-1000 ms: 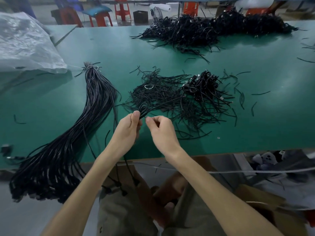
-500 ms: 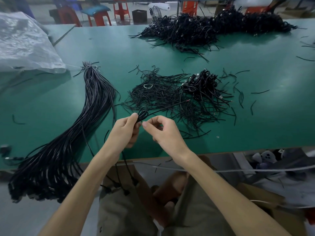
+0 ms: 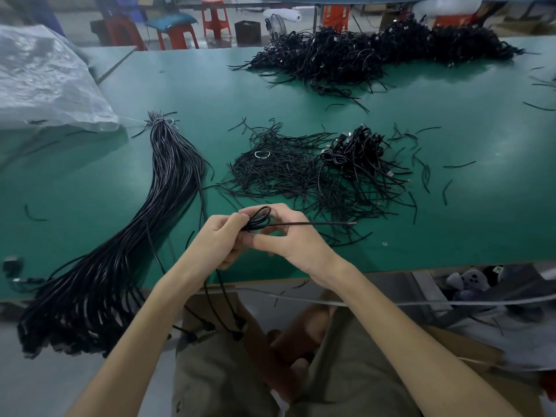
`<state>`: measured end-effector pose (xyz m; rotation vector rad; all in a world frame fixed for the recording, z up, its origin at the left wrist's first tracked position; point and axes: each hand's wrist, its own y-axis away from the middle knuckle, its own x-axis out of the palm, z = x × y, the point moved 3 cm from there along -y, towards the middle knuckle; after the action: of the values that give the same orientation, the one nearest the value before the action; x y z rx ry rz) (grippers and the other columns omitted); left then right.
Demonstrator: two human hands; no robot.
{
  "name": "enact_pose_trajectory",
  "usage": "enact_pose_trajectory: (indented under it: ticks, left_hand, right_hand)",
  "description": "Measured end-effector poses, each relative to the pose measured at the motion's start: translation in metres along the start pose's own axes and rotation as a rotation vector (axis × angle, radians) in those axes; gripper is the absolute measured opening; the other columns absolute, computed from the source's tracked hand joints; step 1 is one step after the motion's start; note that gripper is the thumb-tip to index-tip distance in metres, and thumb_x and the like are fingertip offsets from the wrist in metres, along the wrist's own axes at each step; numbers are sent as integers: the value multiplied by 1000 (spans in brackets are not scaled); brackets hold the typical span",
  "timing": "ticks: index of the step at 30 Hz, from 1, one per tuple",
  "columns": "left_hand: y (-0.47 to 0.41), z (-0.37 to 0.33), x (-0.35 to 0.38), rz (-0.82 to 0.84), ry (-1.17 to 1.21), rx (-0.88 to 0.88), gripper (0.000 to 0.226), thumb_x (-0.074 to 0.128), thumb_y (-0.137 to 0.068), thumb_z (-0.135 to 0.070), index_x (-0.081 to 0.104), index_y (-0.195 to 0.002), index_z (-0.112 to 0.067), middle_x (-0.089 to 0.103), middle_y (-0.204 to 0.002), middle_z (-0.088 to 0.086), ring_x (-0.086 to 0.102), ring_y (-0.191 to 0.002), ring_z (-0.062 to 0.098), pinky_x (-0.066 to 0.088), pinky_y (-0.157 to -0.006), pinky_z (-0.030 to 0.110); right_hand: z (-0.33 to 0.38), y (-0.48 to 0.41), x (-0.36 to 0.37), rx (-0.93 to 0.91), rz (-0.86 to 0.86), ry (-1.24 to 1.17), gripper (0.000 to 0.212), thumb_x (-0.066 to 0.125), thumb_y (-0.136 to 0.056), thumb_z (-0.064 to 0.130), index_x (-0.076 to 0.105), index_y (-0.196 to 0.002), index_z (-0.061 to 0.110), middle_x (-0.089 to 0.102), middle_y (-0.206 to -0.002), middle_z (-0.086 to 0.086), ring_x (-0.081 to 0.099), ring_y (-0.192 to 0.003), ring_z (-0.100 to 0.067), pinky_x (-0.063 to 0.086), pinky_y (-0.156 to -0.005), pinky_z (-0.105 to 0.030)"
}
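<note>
Head view: left hand [image 3: 221,240] and right hand [image 3: 290,237] around coiled black cable [image 3: 254,224].

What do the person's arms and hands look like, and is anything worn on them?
The left hand and right hand are bare: no gloves, rings or wristwatch show. The left forearm and right forearm are uncovered too; no sleeve comes into view.

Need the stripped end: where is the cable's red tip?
Head view, centre: the cable's red tip sticks out right of the right hand, over the green table.
</note>
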<state>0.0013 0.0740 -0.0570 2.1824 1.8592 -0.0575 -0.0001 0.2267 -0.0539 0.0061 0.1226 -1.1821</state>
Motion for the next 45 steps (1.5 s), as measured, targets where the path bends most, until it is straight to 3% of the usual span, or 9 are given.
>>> enact_pose_trajectory:
  ticks: [3, 5, 10, 15, 20, 31, 36, 40, 45]
  left_hand:
    - [1, 1, 3, -57, -41, 0, 57, 36, -107, -23, 70, -61, -31, 31, -49, -10, 22, -41, 8, 19, -38, 19]
    - [1, 2, 7, -110, -48, 3, 59, 38, -105, -25, 57, -49, -23, 32, -48, -9, 22, -41, 10, 20, -38, 19]
    - [1, 8, 18, -240, 78, -24, 42, 40, -99, -23, 35, -57, -25, 28, -49, -7, 18, -40, 11, 17, -38, 19]
    - [2, 13, 27, -181, 305, -152, 45, 39, -96, -30, 31, -51, -28, 19, -53, -5, 10, -42, 15, 16, -38, 19]
    - [2, 14, 26, -155, 303, -161, 38, 39, -92, -33, 29, -56, -28, 18, -54, -4, 9, -43, 16, 14, -38, 19]
    - [5, 12, 28, -207, 135, -146, 49, 42, -102, -30, 32, -54, -26, 23, -53, -6, 15, -41, 12, 16, -38, 19]
    - [7, 6, 24, -123, 99, -103, 52, 40, -108, -39, 54, -63, -17, 37, -53, -2, 26, -41, 15, 21, -39, 24]
    - [14, 5, 22, -32, -11, -11, 54, 38, -110, -42, 74, -86, -9, 63, -66, 4, 51, -48, 19, 43, -42, 28]
    - [20, -3, 11, 69, -72, 146, 52, 39, -105, -43, 78, -102, -8, 72, -83, 13, 64, -59, 27, 56, -54, 37]
  right_hand:
    - [-2, 3, 0, -92, -63, 145, 28, 78, -89, 14, 73, -116, 17, 64, -116, -4, 63, -106, -15, 51, -92, -29]
    - [-3, 5, 1, -108, -129, 192, 22, 80, -86, 18, 74, -107, 15, 67, -106, -1, 63, -100, -12, 50, -88, -25]
    - [-7, 5, -3, -47, -237, 166, 13, 83, -82, 21, 71, -78, 19, 64, -66, 17, 58, -64, 1, 42, -64, -14]
    - [-7, 5, 0, -4, -241, 157, 18, 77, -89, 15, 64, -79, 21, 62, -69, 14, 57, -64, 6, 44, -66, -13]
    - [-5, 2, 0, 108, -162, 229, 17, 71, -95, 20, 58, -85, 26, 61, -73, 14, 55, -62, 7, 40, -62, -12]
    - [6, 8, -3, 94, -125, 578, 10, 63, -98, 21, 69, -92, 16, 71, -93, 0, 66, -89, -19, 55, -83, -43]
    - [2, 8, -11, 12, -143, 535, 22, 62, -100, 20, 67, -79, 25, 64, -80, 10, 59, -75, 0, 45, -68, -21]
    - [-1, 11, -18, -108, -246, 623, 21, 61, -102, 24, 63, -82, 16, 56, -85, 10, 54, -77, -7, 43, -71, -22]
    - [5, 10, -21, -188, -238, 631, 22, 58, -103, 17, 61, -84, 8, 56, -85, 3, 52, -76, -14, 42, -70, -26]
